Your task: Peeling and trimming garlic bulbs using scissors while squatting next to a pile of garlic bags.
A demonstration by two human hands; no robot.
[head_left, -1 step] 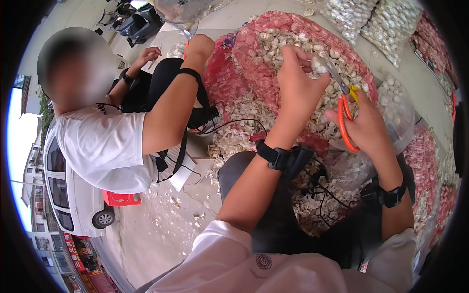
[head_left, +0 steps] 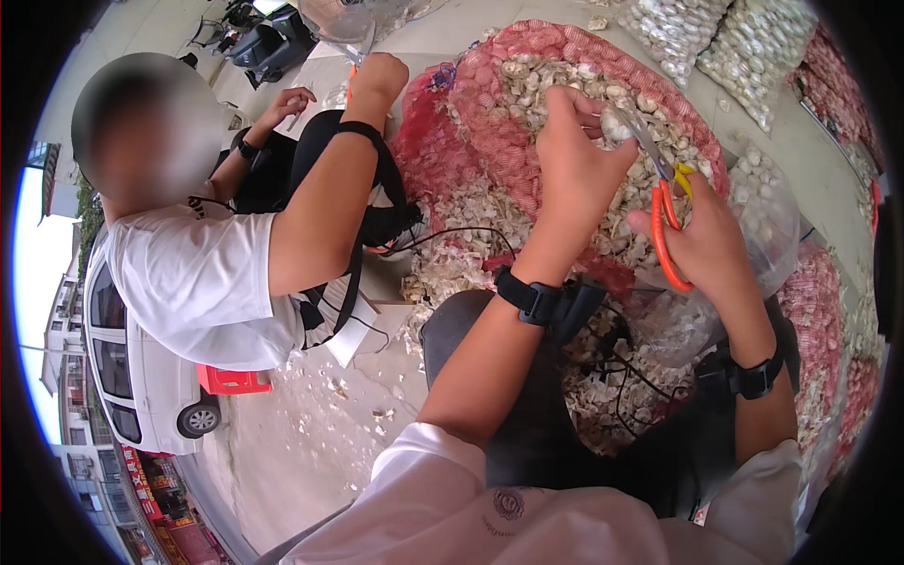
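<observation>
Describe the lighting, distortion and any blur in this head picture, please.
Head view: bright, even daylight, soft shadows; fisheye bends the white van at the rim, inside a black border; the co-worker's face is blurred; the left hand, garlic bulb and orange scissors are sharp.

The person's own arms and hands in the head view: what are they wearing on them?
Both forearms are bare below short white sleeves. The left hand has a black band with a small black box strapped at the wrist, and the right hand has a matching black wrist strap. Thin black cables trail near the wrists. No gloves.
</observation>
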